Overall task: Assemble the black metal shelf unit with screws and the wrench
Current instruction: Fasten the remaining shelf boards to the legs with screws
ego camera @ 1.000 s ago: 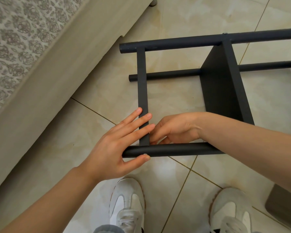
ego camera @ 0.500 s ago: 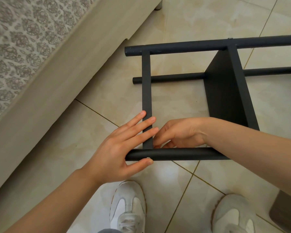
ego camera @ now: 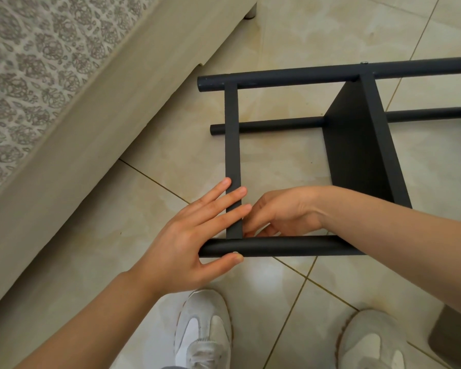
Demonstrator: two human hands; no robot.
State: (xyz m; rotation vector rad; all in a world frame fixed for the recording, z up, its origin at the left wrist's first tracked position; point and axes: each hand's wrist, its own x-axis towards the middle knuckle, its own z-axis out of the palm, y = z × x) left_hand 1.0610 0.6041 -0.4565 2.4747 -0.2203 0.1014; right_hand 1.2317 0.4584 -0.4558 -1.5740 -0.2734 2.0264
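Note:
The black metal shelf unit lies on its side on the tiled floor. Its near tube (ego camera: 290,246) runs left to right, a flat crossbar (ego camera: 232,142) joins it to the far tube (ego camera: 304,75), and a shelf panel (ego camera: 357,145) stands further right. My left hand (ego camera: 197,235) lays straight fingers across the crossbar, thumb under the near tube's end. My right hand (ego camera: 285,211) reaches behind the near tube, fingers curled at the joint with the crossbar; what they pinch is hidden. A small screw head (ego camera: 364,62) shows on the far tube. No wrench is in view.
A beige bed base (ego camera: 77,129) with a patterned cover runs diagonally along the left, close to the frame's left end. My two white shoes (ego camera: 202,328) (ego camera: 370,342) stand just below the near tube. A dark block (ego camera: 455,339) sits at the bottom right.
The view has shifted a little, so the frame sits lower in the picture. Both hands stay at the same joint in the same pose.

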